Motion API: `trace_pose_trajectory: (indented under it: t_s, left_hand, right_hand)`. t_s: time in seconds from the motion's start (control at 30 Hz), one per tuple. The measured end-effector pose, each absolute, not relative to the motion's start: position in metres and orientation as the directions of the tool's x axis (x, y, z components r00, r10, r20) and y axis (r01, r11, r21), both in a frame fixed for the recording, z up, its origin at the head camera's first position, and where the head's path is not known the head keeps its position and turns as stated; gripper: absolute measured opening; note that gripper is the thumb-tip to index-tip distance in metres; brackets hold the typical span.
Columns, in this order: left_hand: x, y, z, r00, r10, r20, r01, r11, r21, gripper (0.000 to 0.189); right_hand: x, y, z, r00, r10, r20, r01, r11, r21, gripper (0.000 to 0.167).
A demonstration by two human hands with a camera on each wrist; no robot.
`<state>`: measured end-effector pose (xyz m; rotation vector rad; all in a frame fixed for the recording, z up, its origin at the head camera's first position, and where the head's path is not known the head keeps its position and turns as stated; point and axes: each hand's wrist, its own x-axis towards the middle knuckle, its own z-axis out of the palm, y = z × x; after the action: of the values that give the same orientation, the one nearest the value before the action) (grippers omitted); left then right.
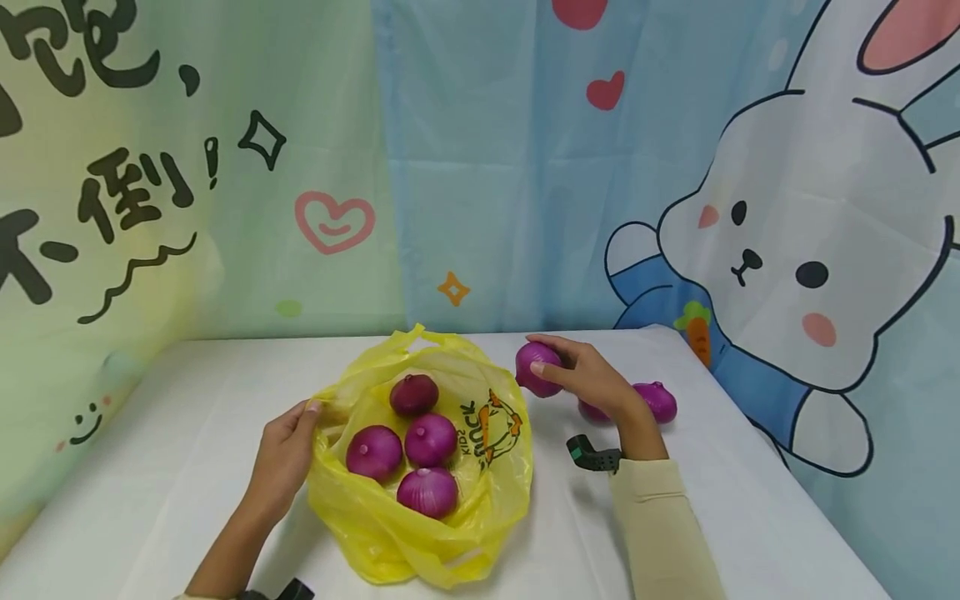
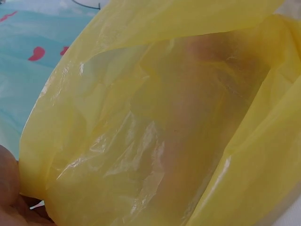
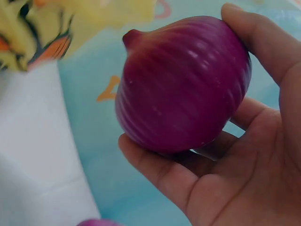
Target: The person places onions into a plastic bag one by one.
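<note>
A yellow plastic bag (image 1: 480, 492) lies open on the white table (image 1: 150, 467), with several purple onions (image 1: 430, 439) inside it. My left hand (image 1: 288, 454) pinches the bag's left rim and holds it open; the left wrist view is filled by the yellow plastic bag (image 2: 155, 122). My right hand (image 1: 581, 375) grips one purple onion (image 1: 536, 367) just right of the bag, above the table. The right wrist view shows this onion (image 3: 181, 84) cupped between thumb and fingers. Two more onions (image 1: 656, 402) lie on the table behind my right wrist, one partly hidden.
A printed cloth backdrop (image 1: 480, 167) with a cartoon rabbit hangs behind the table. The table's right edge (image 1: 757, 433) runs close to the loose onions. A black wrist strap (image 1: 594, 457) sits on my right wrist.
</note>
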<state>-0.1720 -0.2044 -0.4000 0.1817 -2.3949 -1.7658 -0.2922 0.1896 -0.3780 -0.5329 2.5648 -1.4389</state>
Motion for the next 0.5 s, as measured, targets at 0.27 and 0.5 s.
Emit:
trace_pose_trajectory:
  t_s: [0.27, 0.5]
  left_hand:
    - [-0.175, -0.204, -0.402, -0.981, -0.189, 0.037, -0.016, 0.273, 0.962, 0.043]
    - [-0.174, -0.206, -0.402, -0.981, -0.193, 0.031, -0.023, 0.268, 0.963, 0.044]
  right_hand:
    - [-0.284, 0.178, -0.355, -0.882, -0.459, 0.110, -0.262, 0.283, -0.923, 0.055]
    - [-0.282, 0.161, -0.344, -0.715, -0.648, 0.263, -0.365, 0.025, -0.931, 0.054]
